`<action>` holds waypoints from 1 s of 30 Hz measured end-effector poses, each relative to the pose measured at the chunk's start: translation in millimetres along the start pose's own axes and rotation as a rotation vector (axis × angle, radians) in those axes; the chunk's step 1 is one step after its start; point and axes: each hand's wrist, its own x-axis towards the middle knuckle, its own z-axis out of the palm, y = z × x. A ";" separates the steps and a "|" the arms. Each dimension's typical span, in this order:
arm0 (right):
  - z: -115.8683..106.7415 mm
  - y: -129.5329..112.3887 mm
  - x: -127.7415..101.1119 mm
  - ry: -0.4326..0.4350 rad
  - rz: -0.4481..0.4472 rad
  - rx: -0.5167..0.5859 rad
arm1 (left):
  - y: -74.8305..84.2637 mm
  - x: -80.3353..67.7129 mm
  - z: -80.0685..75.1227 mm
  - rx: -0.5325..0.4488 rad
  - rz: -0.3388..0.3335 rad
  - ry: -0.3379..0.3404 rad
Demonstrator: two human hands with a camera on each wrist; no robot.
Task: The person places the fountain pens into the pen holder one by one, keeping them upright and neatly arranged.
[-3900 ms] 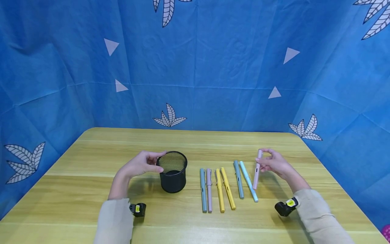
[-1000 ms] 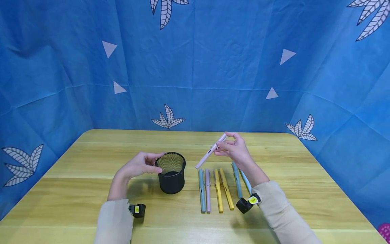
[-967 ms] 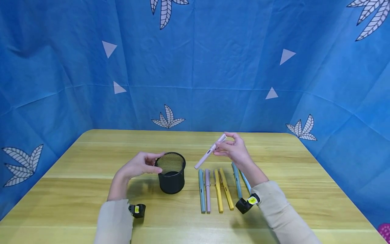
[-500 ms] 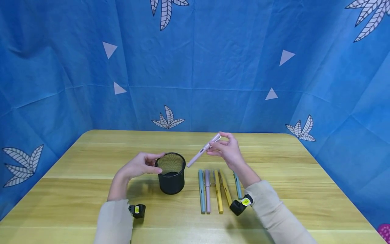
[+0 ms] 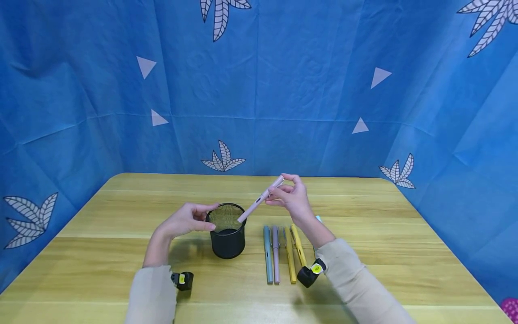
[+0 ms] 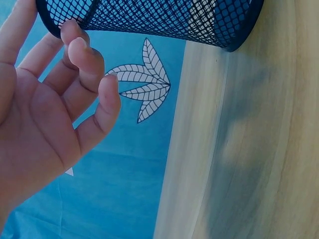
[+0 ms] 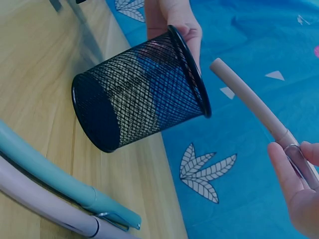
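Mid-frame, your right hand [image 5: 292, 197] pinches the pink pen [image 5: 254, 206]; your left hand [image 5: 188, 220] pinches the mesh cup [image 5: 228, 246]; a rushed, slanted drop could tip it.

Pen cup [image 5: 228, 246]: black wire mesh, metallic in look, with a smooth, faintly glossy rim. Pale pink pen [image 5: 259, 201]: smooth barrel, plastic in appearance, satin finish. Teal pen [image 5: 269, 256] and purple pen [image 5: 276, 256]: likewise smooth and plastic-looking, with a soft sheen. Table [image 5: 404, 261]: wood-grained top, smooth, slightly reflective near the front. Curtain [image 5: 259, 85]: matt cloth, creased along folds. Sleeves [image 5: 151, 292]: matt, wrinkled cloth. Wrist camera [image 5: 308, 276]: black, apparently hard plastic.
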 end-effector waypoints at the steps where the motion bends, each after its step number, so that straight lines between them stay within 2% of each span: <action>1: 1.5 0.8 0.2 -0.004 -0.005 -0.002 | 0.1 0.0 0.0 -0.001 0.000 0.000; 14: 16.7 11.3 -0.3 -0.036 -0.055 -0.042 | 1.2 0.3 0.5 -0.009 -0.018 0.004; 30: 25.6 18.6 0.1 -0.120 -0.101 -0.137 | 3.3 -0.3 0.4 -0.008 -0.031 0.006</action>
